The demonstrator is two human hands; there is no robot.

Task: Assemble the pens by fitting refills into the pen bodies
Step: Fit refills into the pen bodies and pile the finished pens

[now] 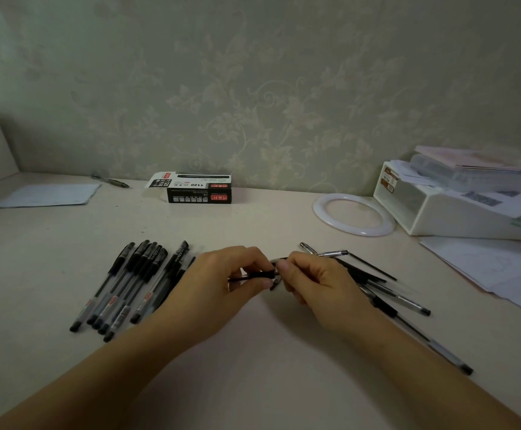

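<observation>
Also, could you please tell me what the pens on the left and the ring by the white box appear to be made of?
Pens on the left: likely clear plastic barrels, since dark refills show through, with matte black grips. Ring: probably glossy white plastic, judging by its smooth sheen; the material stays uncertain.

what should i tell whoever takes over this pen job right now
Left hand: fingers grip a pen body held across the middle of the table.
Right hand: fingers pinch the part at that pen's end; what it is cannot be told.
Done: a row of capped pens lies to the left.
Left: loose pen parts lie in a pile to the right, partly under the right hand. The pen box sits by the wall.
</observation>
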